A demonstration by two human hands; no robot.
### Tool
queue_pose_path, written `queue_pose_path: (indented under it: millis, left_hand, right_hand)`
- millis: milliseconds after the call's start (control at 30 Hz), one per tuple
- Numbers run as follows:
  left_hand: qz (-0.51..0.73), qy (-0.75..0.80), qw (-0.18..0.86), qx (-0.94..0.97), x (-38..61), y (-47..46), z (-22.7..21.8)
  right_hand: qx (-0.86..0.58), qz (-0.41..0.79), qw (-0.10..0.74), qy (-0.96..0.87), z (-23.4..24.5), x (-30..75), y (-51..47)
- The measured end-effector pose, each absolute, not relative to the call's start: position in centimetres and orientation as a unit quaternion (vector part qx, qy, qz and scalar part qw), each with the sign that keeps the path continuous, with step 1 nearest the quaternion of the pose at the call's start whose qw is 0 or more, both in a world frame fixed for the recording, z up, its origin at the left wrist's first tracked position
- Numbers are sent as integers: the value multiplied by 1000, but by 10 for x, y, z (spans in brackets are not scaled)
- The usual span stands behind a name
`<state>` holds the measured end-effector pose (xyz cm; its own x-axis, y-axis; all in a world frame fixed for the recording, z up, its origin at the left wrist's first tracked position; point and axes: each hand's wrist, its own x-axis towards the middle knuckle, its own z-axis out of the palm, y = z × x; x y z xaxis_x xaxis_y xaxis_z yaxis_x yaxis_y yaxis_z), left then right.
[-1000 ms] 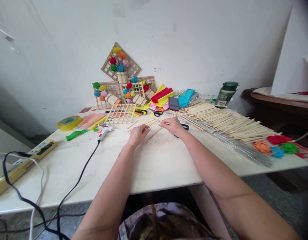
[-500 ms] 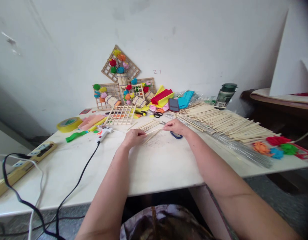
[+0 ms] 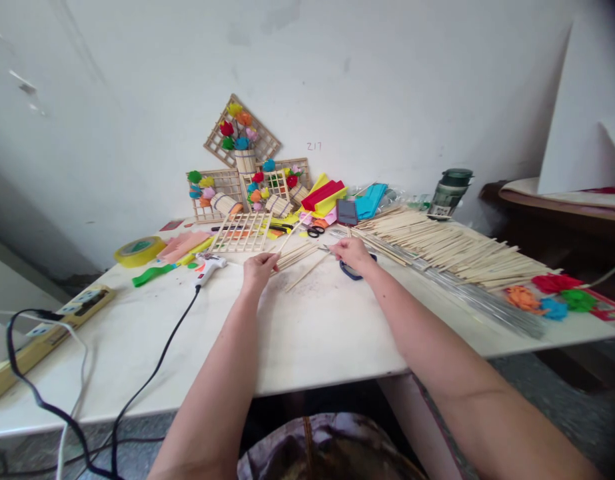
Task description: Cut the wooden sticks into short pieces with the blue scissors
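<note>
Right of the glue gun [image 3: 210, 264], a thin wooden stick [image 3: 288, 238] is pinched in the left hand [image 3: 260, 267], tilted above the tabletop [image 3: 307, 327]. A small stick pile [image 3: 298, 253] is touched by the right hand [image 3: 352, 252]; a grip cannot be told

exposure: bright, even, soft | shadows: faint on the pale plaster wall [image 3: 387, 80], deep under the white tabletop [image 3: 312, 333] | edges: wide-angle bowing, dark top-right corner | focus: sharp centre, softer at the near edge
</note>
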<state>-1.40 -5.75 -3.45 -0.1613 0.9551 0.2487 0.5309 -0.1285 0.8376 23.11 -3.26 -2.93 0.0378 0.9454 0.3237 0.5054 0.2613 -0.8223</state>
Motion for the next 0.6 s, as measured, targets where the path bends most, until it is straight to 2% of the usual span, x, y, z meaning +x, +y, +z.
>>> queue_pose_path:
  millis: [100, 200, 300, 467, 600]
  left_hand:
    - [501, 542, 354, 575, 4, -63, -35]
    - [513, 494, 417, 566, 19, -68, -35]
    - [531, 477, 414, 565, 30, -71, -34]
    - [531, 475, 411, 569, 47, -76, -30]
    - [507, 474, 395, 603, 55, -77, -28]
  right_hand:
    - [-531, 316, 411, -671, -30, 212, -44]
    - [-493, 341, 367, -711, -36, 189, -54]
    - [-451, 358, 364, -732, -41, 172, -61]
    - [-399, 456, 431, -669, -46, 161, -63]
    - [-406, 481, 454, -630, -41, 166, -59]
